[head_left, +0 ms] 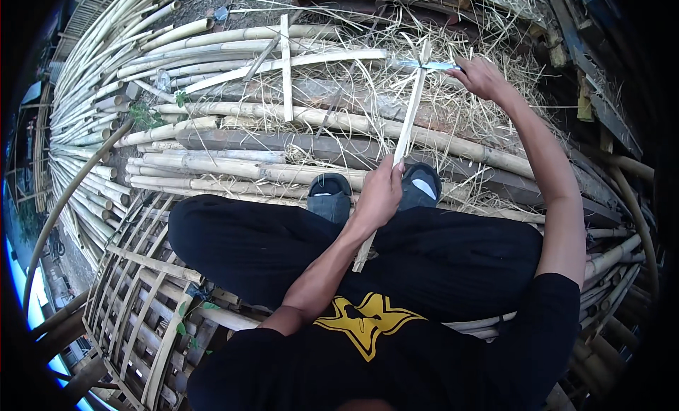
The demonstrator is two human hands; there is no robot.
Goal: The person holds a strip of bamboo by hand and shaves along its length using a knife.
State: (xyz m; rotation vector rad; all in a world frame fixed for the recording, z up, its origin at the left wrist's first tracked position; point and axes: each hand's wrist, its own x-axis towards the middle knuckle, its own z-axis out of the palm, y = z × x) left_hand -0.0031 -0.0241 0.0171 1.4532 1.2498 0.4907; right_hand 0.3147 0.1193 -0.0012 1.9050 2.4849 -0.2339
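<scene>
My left hand point(380, 193) is closed around a pale split bamboo strip point(409, 121), between my knees. The strip slants away from my lap toward the far side, and its near end sticks out below my fist. At upper right, my right hand point(481, 78) grips a knife, whose handle is mostly hidden by the fingers. The knife's bright blade point(433, 65) points left and lies across the strip near its far end. A cut or split shows in the strip there, with a short piece standing up beside the blade.
Bamboo poles point(247, 114) lie in rows under my feet, and more are stacked at far left. Thin shavings point(488, 121) cover the ground around the blade. Another flat strip point(286, 75) rests across the poles. A woven bamboo lattice point(141, 312) is at lower left.
</scene>
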